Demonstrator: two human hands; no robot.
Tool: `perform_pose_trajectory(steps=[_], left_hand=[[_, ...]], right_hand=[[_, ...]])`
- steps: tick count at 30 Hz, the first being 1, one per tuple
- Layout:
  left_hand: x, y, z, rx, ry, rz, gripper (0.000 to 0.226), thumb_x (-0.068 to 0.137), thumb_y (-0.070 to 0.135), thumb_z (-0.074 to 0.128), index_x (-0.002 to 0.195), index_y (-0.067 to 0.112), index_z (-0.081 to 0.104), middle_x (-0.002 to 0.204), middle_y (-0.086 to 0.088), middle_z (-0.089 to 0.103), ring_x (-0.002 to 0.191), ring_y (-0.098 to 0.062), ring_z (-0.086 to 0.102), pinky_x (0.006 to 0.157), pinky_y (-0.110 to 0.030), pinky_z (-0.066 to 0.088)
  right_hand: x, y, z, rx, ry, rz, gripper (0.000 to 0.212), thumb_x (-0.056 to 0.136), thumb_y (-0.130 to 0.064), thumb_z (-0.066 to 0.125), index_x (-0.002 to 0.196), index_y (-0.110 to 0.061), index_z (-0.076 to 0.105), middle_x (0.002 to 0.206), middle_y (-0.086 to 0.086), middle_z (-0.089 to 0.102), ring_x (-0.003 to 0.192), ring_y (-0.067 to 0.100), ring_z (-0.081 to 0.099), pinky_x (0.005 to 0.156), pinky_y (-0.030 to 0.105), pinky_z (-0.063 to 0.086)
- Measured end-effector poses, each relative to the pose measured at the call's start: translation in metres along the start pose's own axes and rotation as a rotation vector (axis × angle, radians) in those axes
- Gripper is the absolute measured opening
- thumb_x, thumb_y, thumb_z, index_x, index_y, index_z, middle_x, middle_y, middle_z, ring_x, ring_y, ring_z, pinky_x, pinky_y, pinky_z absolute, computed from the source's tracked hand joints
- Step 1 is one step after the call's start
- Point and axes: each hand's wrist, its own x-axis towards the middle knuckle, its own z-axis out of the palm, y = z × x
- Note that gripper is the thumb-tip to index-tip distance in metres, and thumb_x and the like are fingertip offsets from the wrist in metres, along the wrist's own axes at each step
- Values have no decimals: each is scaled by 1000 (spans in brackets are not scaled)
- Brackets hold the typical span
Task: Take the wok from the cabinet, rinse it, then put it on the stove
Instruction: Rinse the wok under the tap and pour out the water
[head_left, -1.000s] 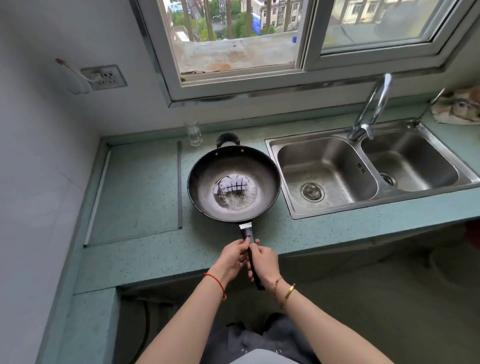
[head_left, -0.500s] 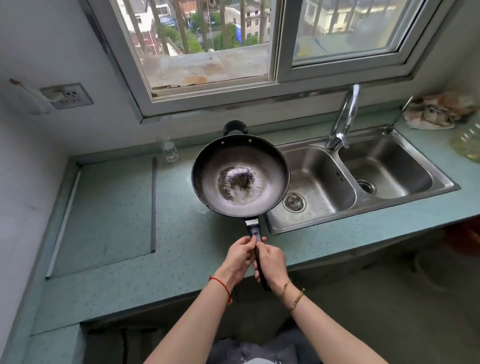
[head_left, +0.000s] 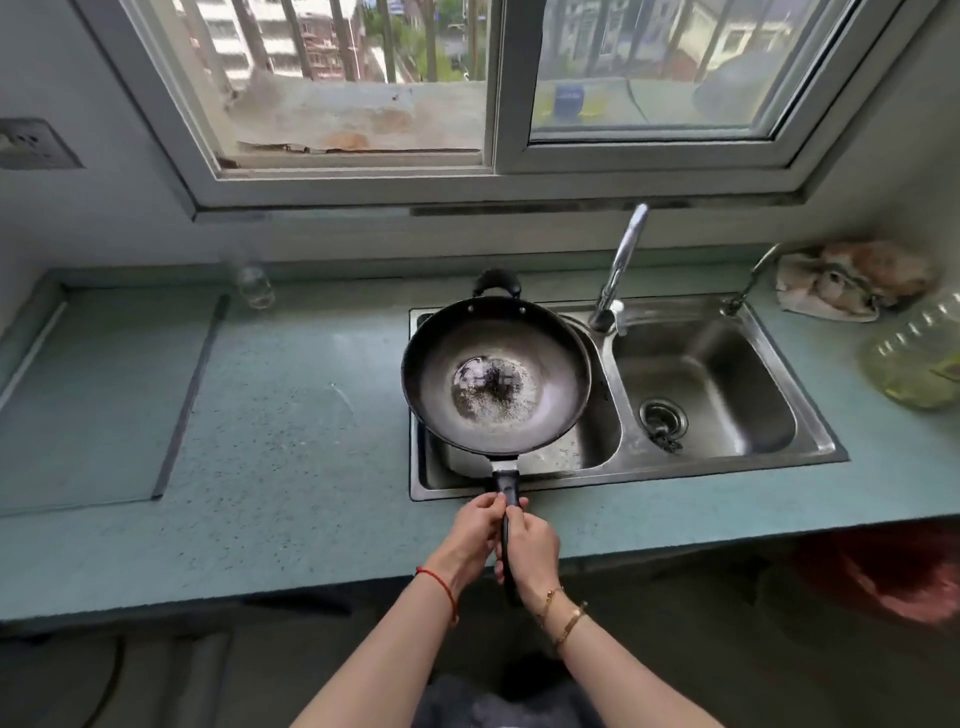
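A black wok (head_left: 545, 364) with a worn, speckled centre hangs over the left basin of the steel double sink (head_left: 727, 462). Its long black handle points toward me, and a small loop handle sits on its far rim. My left hand (head_left: 470, 535) and my right hand (head_left: 530, 545) both grip the long handle, side by side, above the counter's front strip. The chrome tap (head_left: 621, 265) rises behind the divider between the basins, its spout to the right of the wok.
The teal counter (head_left: 291, 441) stretches left, with a recessed flat panel (head_left: 98, 400) at its far left. A small glass (head_left: 254, 283) stands by the back wall. A crumpled cloth (head_left: 852, 278) and a clear plastic bottle (head_left: 919, 358) lie right of the sink.
The wok has been lifted off the counter and carried right, from beside the sink to over its left basin. Both hands kept their hold on the handle.
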Motion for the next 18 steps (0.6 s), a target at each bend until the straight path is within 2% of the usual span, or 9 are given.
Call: perform_pose_trajectory(steps=[3, 7, 11, 15, 18], left_hand=[[10, -9, 26, -5, 35, -19, 20, 104, 15, 42, 98, 6, 58, 98, -3, 71, 59, -19, 49, 33, -18, 36], [17, -20, 50, 17, 61, -33, 22, 105, 16, 41, 98, 5, 59, 91, -5, 69, 52, -17, 44, 31, -20, 34], [22, -25, 61, 22, 88, -48, 25, 105, 18, 40, 109, 2, 59, 97, -5, 71, 55, -18, 47, 33, -23, 39], [23, -27, 70, 20, 111, -74, 25, 105, 19, 38, 107, 5, 58, 97, -3, 71, 56, -17, 44, 35, -22, 36], [24, -29, 74, 30, 128, -95, 28, 106, 20, 38, 116, 1, 56, 94, 0, 72, 49, -14, 43, 33, -20, 35]], right_hand=[[16, 9, -23, -4, -25, 19, 50, 103, -31, 47, 61, -7, 61, 46, 6, 56, 31, 16, 51, 34, 25, 43], [33, 19, -45, -25, -52, 44, 49, 102, -32, 47, 61, -10, 62, 45, 1, 56, 32, 13, 52, 34, 24, 43], [42, 26, -56, -33, -77, 56, 48, 102, -32, 47, 63, -10, 62, 46, 1, 56, 31, 10, 52, 34, 22, 43], [49, 27, -62, -49, -83, 66, 48, 102, -31, 47, 61, -12, 62, 49, 2, 58, 31, 8, 52, 34, 22, 45], [51, 30, -67, -69, -93, 57, 49, 103, -31, 47, 60, -14, 61, 49, 3, 58, 32, 9, 52, 35, 22, 45]])
